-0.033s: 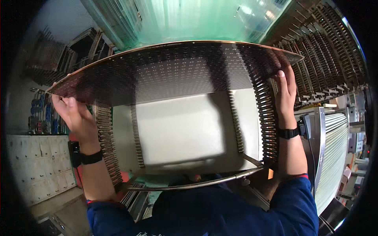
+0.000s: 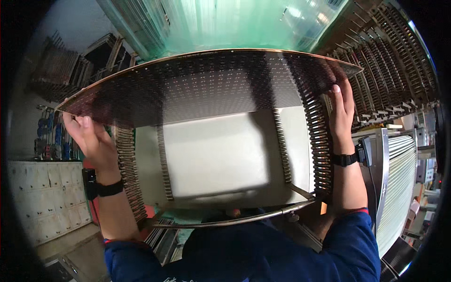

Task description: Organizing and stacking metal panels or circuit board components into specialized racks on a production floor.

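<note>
A wide, thin, dark glossy circuit board panel point(image 2: 202, 89) with a copper-coloured edge and rows of small light dots spans the view, tilted above a rack. My left hand point(image 2: 91, 138) grips its near left corner, thumb on the face towards me. At the right end my right hand point(image 2: 341, 110) holds the panel, thumb up and the fingers partly behind it. Below lies a pale flat sheet or base point(image 2: 218, 157), between a ribbed left rail point(image 2: 127, 164) and a ribbed right rail point(image 2: 319, 145). The panel hides the rack's far part. Each wrist wears a black strap.
A metal bar point(image 2: 235, 220) crosses the rack's near side, close to my body. Green translucent sheeting point(image 2: 230, 23) stands beyond the panel. Another ribbed rack point(image 2: 390, 66) is at the far right, above a slatted white stack point(image 2: 399, 183). Pale lockers point(image 2: 47, 188) stand at left.
</note>
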`<state>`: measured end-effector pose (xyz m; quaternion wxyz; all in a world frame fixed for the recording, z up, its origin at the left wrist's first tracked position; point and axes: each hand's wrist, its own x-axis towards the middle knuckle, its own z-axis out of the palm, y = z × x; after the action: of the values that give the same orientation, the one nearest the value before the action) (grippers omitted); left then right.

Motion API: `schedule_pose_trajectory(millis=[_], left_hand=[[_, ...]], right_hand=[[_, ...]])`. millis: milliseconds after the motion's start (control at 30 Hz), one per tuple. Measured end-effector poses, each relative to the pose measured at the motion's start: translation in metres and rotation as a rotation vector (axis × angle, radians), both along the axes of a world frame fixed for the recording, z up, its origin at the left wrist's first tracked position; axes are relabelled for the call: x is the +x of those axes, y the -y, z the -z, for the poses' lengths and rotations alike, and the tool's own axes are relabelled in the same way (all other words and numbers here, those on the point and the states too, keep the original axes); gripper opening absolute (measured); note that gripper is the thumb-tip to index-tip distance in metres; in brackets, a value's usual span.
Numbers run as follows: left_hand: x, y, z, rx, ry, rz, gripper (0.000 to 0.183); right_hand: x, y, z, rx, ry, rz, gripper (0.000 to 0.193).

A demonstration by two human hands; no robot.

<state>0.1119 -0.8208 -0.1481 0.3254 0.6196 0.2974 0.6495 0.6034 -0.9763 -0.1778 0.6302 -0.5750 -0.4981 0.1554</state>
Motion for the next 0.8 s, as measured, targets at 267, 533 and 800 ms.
schedule_pose_trajectory(millis=[267, 533, 800], left_hand=[[0.002, 0.007, -0.002, -0.062, 0.067, -0.031, 0.067], [0.005, 0.010, -0.003, -0.078, 0.092, -0.085, 0.071], [0.009, 0.011, -0.003, -0.085, -0.008, -0.087, 0.072]], right_hand=[[-0.004, -0.002, -0.002, -0.046, 0.034, 0.008, 0.047], [0.002, -0.002, 0.003, -0.068, -0.002, 0.022, 0.048], [0.002, -0.002, 0.006, -0.067, -0.018, 0.007, 0.048]])
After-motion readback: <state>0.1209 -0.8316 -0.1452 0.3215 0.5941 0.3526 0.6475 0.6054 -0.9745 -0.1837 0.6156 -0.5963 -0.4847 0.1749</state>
